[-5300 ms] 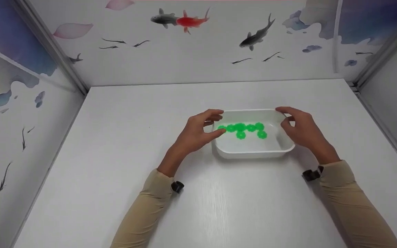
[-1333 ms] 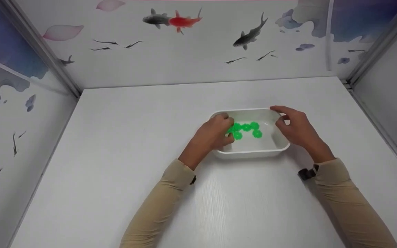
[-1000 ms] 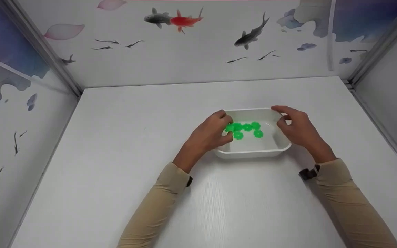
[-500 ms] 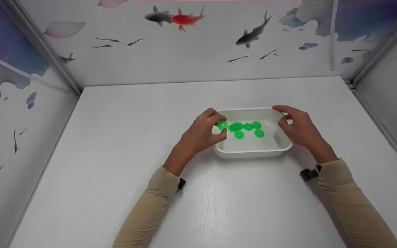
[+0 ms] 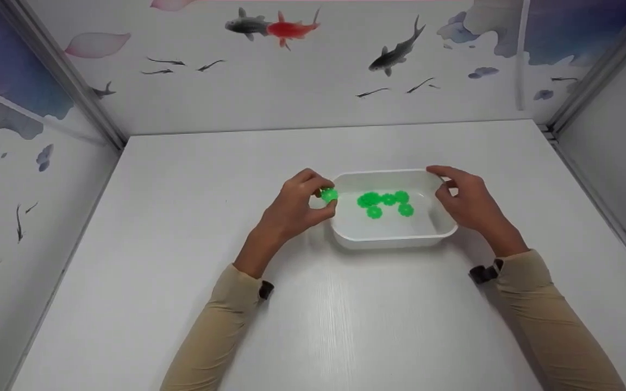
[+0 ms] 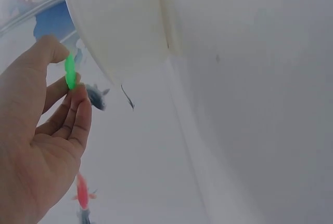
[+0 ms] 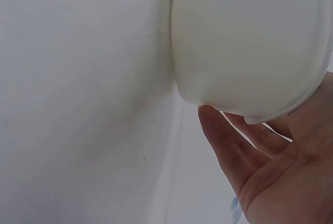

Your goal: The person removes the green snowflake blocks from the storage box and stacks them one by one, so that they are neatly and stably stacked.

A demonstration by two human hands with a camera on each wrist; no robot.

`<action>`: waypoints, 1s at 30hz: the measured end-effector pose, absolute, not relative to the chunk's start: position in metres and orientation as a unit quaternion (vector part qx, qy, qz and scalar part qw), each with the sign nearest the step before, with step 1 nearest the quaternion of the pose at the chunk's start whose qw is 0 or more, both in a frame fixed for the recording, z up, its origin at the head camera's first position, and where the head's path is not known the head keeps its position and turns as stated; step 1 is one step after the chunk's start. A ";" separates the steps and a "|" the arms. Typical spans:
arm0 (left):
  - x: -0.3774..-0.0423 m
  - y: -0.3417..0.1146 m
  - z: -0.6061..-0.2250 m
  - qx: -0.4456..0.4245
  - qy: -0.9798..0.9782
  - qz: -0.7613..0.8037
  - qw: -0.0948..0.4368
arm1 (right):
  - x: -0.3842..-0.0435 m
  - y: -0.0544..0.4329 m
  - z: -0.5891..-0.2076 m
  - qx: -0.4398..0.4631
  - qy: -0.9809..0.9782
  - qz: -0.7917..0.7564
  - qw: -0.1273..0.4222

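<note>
Currently: Green Flower-Shaped Disc Pinched at the Tray's Left Rim

In the head view, the left hand (image 5: 294, 206) holds one green flower-shaped disc (image 5: 330, 195) right of the frame's centre, by the upper-left corner of the white tray (image 5: 394, 238). Its fingers are narrow, with only the disc between them. The left wrist view shows this disc edge-on; the thin edge grip probably keeps both faces free.

The right hand (image 5: 468, 203) has its fingers hooked around the tray's upper-right corner. This hold presumably steadies the tray against sliding on the tabletop (image 5: 177, 233). The other green discs (image 5: 374, 212) lie inside, toward the back wall; the tray likely serves to keep them together.

Limits of view:
- The discs overlap at the left of the group, so their exact count cannot be confirmed.
- Whether the held disc is over the rim or just outside it cannot be determined.
- The right wrist view shows the tray's outer wall only; the contents are hidden, and some fingers pass behind the tray.
- Both sleeves (image 5: 204, 331) are cut off at the bottom of the head view.
</note>
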State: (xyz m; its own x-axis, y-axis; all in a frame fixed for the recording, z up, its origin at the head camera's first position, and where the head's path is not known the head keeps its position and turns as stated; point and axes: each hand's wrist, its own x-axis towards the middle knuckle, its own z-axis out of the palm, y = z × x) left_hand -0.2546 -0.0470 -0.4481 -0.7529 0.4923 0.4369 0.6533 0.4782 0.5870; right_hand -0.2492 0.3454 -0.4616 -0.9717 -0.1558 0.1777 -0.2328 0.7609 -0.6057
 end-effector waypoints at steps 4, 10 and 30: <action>-0.257 -0.059 -0.450 -0.339 -0.852 -0.383 0.113 | -0.250 0.344 -0.462 0.097 -0.937 0.332 0.049; -0.264 -0.075 -0.453 -0.334 -0.857 -0.379 0.099 | -0.252 0.344 -0.463 0.093 -0.937 0.334 0.049; -0.271 -0.091 -0.459 -0.322 -0.913 -0.244 -0.057 | -0.250 0.345 -0.463 0.101 -0.938 0.326 0.065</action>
